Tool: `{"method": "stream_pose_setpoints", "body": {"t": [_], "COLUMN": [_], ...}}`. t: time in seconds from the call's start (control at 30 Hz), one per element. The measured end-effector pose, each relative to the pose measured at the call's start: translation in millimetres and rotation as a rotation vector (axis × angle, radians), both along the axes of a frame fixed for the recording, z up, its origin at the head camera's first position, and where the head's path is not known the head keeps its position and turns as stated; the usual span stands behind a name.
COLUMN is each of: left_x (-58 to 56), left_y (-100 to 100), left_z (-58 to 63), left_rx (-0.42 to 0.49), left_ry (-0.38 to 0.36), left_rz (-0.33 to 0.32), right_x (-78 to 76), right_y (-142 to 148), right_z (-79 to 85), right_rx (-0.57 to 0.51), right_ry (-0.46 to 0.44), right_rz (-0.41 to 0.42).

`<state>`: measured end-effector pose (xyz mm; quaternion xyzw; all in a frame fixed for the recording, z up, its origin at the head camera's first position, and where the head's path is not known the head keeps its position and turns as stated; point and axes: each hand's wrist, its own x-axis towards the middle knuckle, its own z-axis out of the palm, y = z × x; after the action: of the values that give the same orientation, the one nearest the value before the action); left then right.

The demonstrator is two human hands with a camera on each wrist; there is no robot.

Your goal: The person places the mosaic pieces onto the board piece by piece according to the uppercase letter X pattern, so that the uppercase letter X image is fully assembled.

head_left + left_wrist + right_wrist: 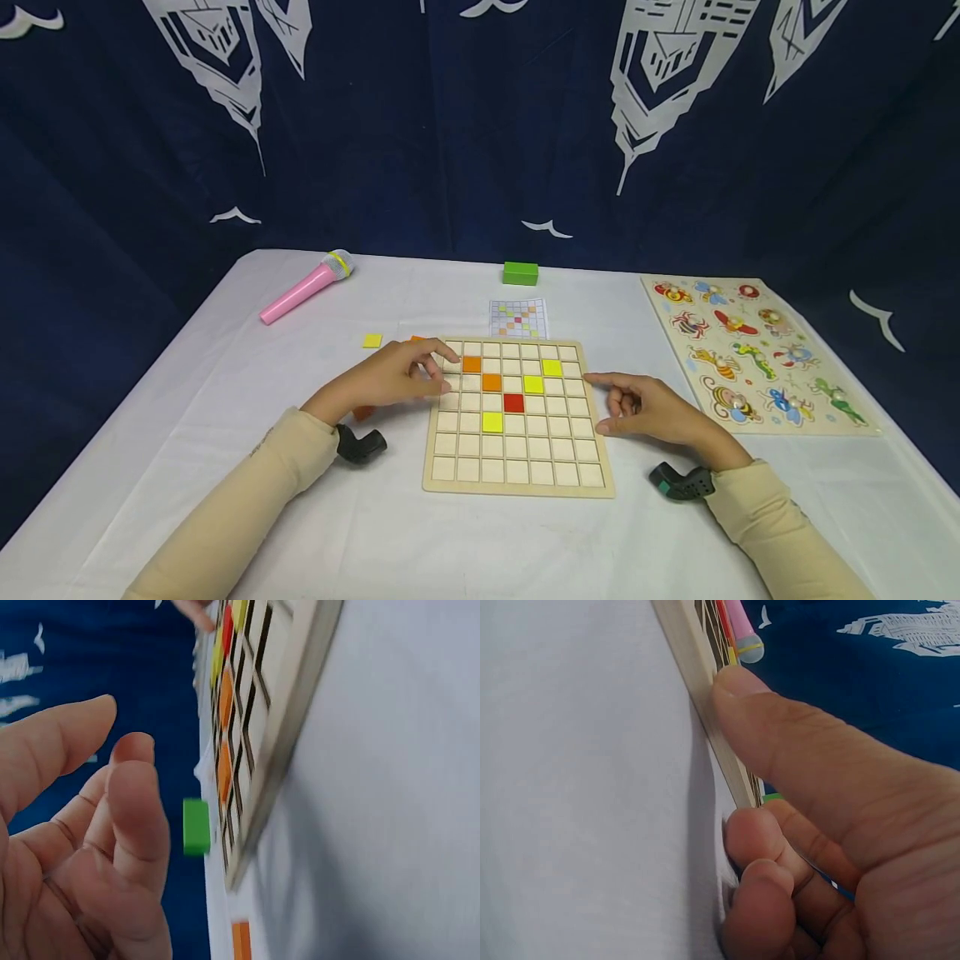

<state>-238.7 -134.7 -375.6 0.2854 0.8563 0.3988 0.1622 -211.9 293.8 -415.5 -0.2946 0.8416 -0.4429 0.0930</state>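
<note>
White surface (525, 550): grid board (517, 490) part-filled, six tiles (513, 403) seated; yellow tile (372, 341), ten o'clock, likely left. Left hand (393, 372) empty, relaxed; right hand (648, 407) loosely touching three-o'clock edge.

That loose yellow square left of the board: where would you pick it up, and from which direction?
Probably by two opposite edges, pinched from above with the left hand, the nearer one. The yellow square lies flat on the tablecloth, so its underside is out of reach, but its edges look free: nothing appears to touch it.
</note>
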Motion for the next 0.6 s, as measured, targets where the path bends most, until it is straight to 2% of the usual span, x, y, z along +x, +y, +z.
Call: {"method": "stream_pose_setpoints", "body": {"t": [0.2,0.43,0.6], "left_x": [-16.3,-28.1,-34.5], "left_y": [-19,-32,-30], "left_z": [-5.3,-10.2,-10.3], "left_rx": [0.025,-0.141,-0.215], "left_ry": [-0.031,-0.035,-0.075], "left_rz": [0.112,0.243,0.297], "right_x": [0.0,0.7,1.1], "right_y": [0,0,0], "right_z": [0.2,0.0,0.6], "right_rx": [0.000,0.001,0.005], "right_ry": [0.001,0.000,0.010], "right_rz": [0.002,0.004,0.001]}}
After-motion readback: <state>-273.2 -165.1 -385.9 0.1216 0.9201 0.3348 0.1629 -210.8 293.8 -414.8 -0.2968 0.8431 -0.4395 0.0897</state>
